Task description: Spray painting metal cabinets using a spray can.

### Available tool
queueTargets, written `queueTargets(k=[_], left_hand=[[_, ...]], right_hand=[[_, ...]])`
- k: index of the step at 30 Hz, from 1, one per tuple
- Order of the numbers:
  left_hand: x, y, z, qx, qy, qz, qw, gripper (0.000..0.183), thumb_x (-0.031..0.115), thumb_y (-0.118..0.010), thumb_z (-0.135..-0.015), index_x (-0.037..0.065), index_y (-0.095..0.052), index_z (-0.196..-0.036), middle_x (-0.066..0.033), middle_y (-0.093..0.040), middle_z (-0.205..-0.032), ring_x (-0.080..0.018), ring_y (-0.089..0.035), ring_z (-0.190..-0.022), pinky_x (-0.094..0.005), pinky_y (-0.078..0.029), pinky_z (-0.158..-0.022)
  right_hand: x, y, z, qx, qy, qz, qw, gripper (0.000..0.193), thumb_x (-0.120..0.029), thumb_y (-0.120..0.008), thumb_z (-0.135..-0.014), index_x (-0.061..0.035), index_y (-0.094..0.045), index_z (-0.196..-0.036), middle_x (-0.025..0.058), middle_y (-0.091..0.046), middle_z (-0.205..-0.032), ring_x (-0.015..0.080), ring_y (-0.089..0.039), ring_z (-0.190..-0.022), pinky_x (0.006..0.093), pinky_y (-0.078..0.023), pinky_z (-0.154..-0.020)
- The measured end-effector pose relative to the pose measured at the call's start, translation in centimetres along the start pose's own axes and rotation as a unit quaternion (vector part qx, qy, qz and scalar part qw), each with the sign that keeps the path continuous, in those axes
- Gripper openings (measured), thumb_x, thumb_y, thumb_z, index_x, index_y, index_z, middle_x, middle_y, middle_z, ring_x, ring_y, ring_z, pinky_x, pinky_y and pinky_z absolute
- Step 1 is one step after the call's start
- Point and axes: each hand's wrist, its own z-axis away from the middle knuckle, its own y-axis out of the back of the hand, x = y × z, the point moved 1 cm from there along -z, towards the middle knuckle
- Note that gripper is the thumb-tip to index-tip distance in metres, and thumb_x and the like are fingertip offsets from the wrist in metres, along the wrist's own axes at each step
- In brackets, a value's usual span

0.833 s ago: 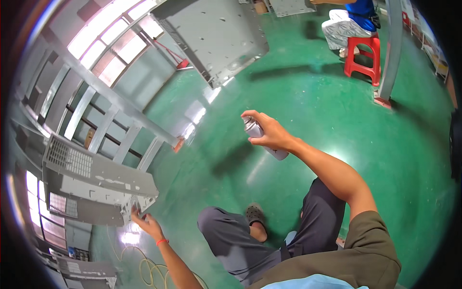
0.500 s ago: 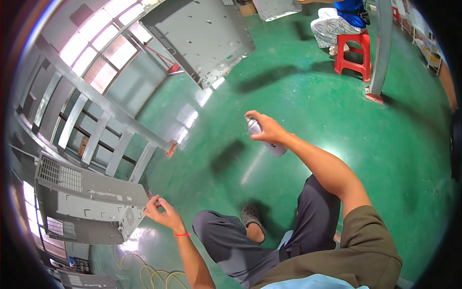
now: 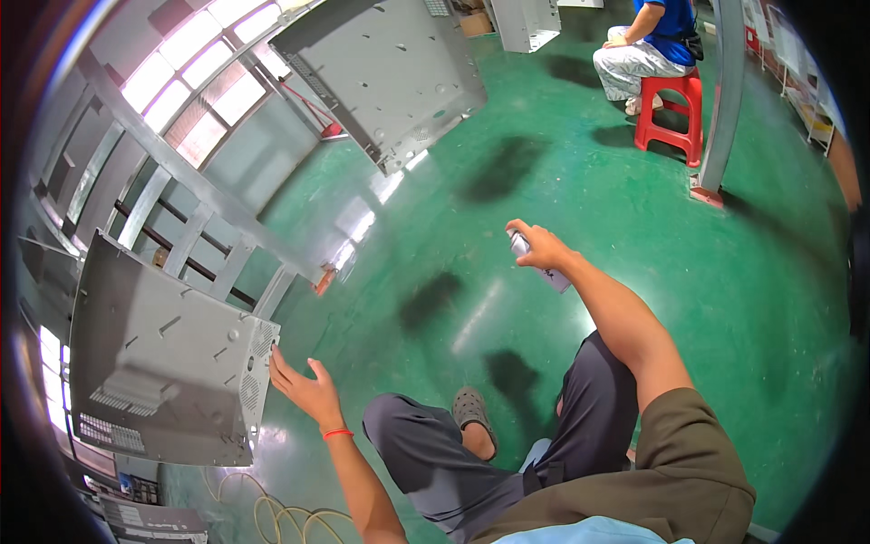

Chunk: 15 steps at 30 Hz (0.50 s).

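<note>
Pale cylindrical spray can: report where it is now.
In the head view, the pale cylindrical spray can is right of centre, held in the bare right hand above the glossy green floor.

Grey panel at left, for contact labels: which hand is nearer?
Left hand, at the right edge of the grey panel; the right hand, holding a can, is far to its right.
</note>
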Motion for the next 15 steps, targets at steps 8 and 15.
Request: queueTargets(k=[8, 15], left_hand=[[-3.8, 0.2, -1.8, -0.044, 0.035, -0.185, 0.981, 0.041, 0.016, -0.074, -0.093, 0.008, -0.061, -0.13, -0.0227, -0.045, -0.153, -0.0434, -0.041, -0.147, -0.0581, -0.048, -0.105], [-3.6, 1.5, -2.8, -0.027, 0.066, -0.266, 0.961, 0.032, 0.026, -0.08, -0.093, 0.009, -0.063, -0.114, -0.0261, -0.043, -0.153, -0.0469, -0.042, -0.145, -0.0589, -0.049, -0.103]], right_hand=[[-0.9, 0.7, -0.3, -0.019, -0.002, 0.003, 1.0, 0.084, -0.02, -0.084, -0.079, -0.0301, -0.045, -0.153, 0.0227, -0.062, -0.117, 0.0431, -0.067, -0.108, 0.0524, -0.057, -0.094], [-0.2, 3.8, -1.6, -0.037, -0.021, -0.008, 0.999, 0.083, -0.019, -0.085, -0.079, -0.0313, -0.046, -0.152, 0.0222, -0.063, -0.116, 0.0426, -0.067, -0.105, 0.0525, -0.057, -0.091]])
